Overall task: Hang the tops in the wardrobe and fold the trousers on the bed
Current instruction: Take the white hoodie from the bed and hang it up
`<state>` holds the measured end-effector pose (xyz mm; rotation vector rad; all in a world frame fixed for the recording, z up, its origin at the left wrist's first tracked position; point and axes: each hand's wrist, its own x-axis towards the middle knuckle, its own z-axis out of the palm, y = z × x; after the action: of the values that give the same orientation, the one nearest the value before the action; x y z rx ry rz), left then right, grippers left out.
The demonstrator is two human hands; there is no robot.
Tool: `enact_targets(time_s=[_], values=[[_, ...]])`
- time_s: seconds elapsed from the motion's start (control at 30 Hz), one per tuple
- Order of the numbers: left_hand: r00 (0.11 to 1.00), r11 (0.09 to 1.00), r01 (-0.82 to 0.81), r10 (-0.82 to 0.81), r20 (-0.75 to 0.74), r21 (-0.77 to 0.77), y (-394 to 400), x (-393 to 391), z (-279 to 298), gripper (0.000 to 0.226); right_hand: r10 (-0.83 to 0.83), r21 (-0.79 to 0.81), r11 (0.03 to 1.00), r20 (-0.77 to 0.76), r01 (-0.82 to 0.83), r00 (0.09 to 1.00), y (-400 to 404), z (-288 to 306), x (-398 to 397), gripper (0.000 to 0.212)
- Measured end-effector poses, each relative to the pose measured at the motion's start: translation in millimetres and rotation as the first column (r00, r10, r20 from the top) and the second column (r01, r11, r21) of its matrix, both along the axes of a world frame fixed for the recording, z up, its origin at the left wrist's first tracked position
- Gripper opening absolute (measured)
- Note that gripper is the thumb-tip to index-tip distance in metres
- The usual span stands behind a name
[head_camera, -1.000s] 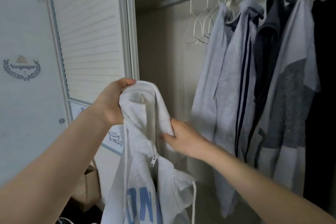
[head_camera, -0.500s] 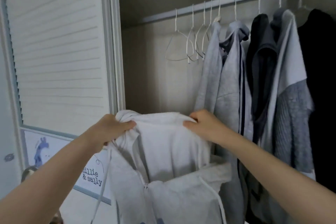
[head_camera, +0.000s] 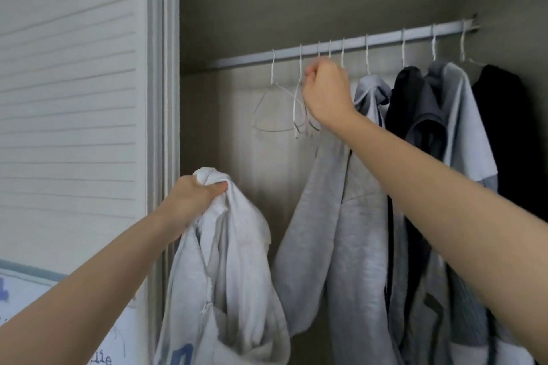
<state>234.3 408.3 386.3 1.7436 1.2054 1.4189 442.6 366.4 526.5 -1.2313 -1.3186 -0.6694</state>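
- In the wardrobe, at the left end of the rail (head_camera: 341,46), the right hand (head_camera: 326,95) was seen raised among the empty hangers (head_camera: 274,109), where half a second before it had been gripping the hoodie (head_camera: 225,246) together with the left hand (head_camera: 192,201).
- The hoodie had thus been passed to the left hand alone, and it was judged that a hanger was about to be fetched for it; the top was not yet hung.
- The right hand was held as a closed fist just under the rail, its back to the camera, with the arm stretched up and forward; its fingers appeared curled round the neck of a hanger, though the grip itself was hidden behind the hand.
- The left hand was kept low and near, at the left beside the door (head_camera: 74,98), its fingers clenched on a bunch of fabric at the hoodie's top.
- The hoodie was left dangling from that fist, in front of the wardrobe opening, apart from the hung tops (head_camera: 415,187) at the right.
- No trousers or bed were visible.
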Motion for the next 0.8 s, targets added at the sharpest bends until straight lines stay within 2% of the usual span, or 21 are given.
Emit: enact_targets(time_s=[0.1, 0.17, 0.27, 0.37, 0.5, 0.57, 0.67, 0.8], values=[[0.998, 0.998, -0.058, 0.059, -0.021, 0.033, 15.6, -6.4, -1.1, 0.034, -0.161, -0.123, 0.980, -0.042, 0.155, 0.986, 24.4, 30.9, 9.4, 0.031], [0.996, 0.995, -0.091, 0.092, -0.022, 0.040, 22.9, -11.0, -2.8, 0.047, -0.290, -0.249, 0.926, 0.006, 0.282, 0.957, 35.3, 37.7, 14.5, 0.033], [0.993, 0.992, -0.114, 0.115, -0.015, 0.060, 29.9, -12.3, -6.5, 0.046, -0.384, -0.408, 0.826, 0.098, 0.389, 0.918, 44.8, 38.3, 25.6, 0.033], [0.995, 0.992, -0.100, 0.101, -0.005, 0.072, 33.9, -9.5, -8.7, 0.037, -0.412, -0.470, 0.777, 0.125, 0.419, 0.903, 54.2, 37.6, 37.4, 0.032], [0.998, 0.996, -0.062, 0.063, -0.014, 0.068, 36.7, -8.4, -9.9, 0.020, -0.384, -0.542, 0.757, 0.083, 0.365, 0.920, 61.9, 37.5, 43.6, 0.024], [0.999, 0.997, -0.044, 0.045, -0.016, 0.069, 35.6, -10.5, -10.4, 0.018, -0.296, -0.538, 0.805, -0.001, 0.250, 0.955, 67.3, 38.5, 45.8, 0.027], [0.999, 0.997, -0.021, 0.024, -0.035, 0.076, 33.6, -16.8, -9.0, 0.018, -0.121, -0.474, 0.880, -0.191, 0.016, 0.974, 71.0, 39.7, 48.3, 0.038], [0.997, 0.997, -0.013, 0.019, -0.078, 0.077, 32.2, -21.1, -9.7, 0.019, 0.008, -0.336, 0.934, -0.325, -0.123, 0.946, 68.9, 41.4, 47.8, 0.040]])
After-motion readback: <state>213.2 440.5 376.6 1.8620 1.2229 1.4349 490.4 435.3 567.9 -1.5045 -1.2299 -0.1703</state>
